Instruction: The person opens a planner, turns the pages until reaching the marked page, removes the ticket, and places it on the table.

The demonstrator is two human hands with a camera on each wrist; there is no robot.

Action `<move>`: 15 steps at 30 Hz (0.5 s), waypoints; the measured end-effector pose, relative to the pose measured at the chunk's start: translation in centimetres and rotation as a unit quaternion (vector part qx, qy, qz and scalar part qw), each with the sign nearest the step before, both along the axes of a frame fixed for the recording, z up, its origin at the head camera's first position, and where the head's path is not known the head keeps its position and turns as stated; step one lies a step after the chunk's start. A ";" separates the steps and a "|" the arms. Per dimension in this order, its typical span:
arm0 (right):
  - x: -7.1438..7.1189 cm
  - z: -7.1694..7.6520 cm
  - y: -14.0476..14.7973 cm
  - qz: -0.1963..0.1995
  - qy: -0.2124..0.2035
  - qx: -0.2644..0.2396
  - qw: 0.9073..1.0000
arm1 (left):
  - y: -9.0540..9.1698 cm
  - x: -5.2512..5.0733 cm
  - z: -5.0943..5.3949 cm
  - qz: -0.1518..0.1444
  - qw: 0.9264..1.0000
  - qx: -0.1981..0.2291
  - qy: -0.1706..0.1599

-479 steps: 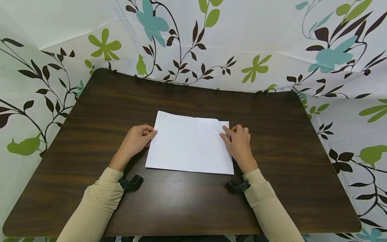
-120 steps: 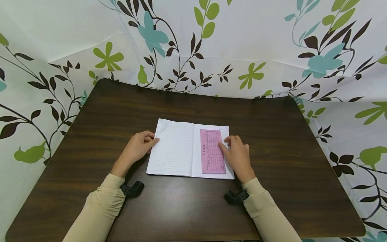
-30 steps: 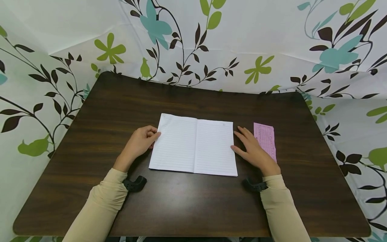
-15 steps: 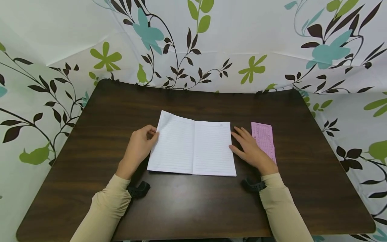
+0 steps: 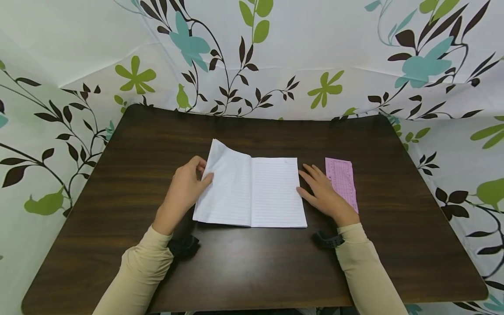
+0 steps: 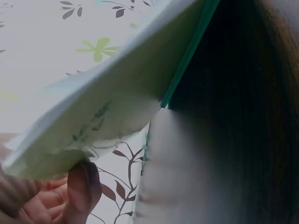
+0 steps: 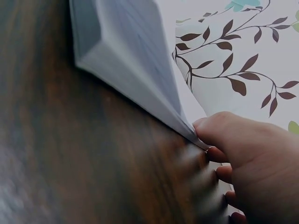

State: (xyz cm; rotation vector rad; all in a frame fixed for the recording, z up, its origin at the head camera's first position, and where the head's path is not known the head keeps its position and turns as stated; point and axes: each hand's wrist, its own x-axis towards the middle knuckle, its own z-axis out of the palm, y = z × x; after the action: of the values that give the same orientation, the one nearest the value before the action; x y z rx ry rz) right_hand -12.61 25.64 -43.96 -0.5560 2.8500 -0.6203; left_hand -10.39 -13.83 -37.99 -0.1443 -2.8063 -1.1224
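An open lined notebook [image 5: 277, 192] lies mid-table in the head view, its left side tilted up off the wood. My left hand [image 5: 183, 188] pinches that raised left edge between thumb and fingers. In the left wrist view, the raised notebook side [image 6: 107, 98] shows a pale underside with blurred dark marks, and a green strip runs near the fold. At the opposite edge, my right hand [image 5: 324, 194] touches the right page with thumb and fingertips, fingers spread and fairly straight. A pink printed slip [image 5: 341, 177] lies right of the notebook, its lower part hidden behind the right hand.
The dark wooden table [image 5: 244, 271] has rounded corners. A white curtain [image 5: 275, 61] with leaf and flower prints hangs behind and at both sides. Each wrist carries a black band.
The pink slip has gone from the right page to the table on the right. In the last second my left hand has lifted the notebook's left side; the right hand stays at the right edge.
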 end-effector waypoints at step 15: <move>0.1 0.0 -0.3 -0.007 0.003 0.012 1.000 | 3.3 -0.6 3.1 -0.046 0.997 0.057 -0.018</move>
State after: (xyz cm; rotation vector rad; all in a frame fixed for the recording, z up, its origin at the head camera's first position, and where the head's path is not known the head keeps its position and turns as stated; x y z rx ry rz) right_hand -12.54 25.36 -43.93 -0.5354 2.8655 -0.5864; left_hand -11.02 -10.56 -34.89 -0.2476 -2.7846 -1.3146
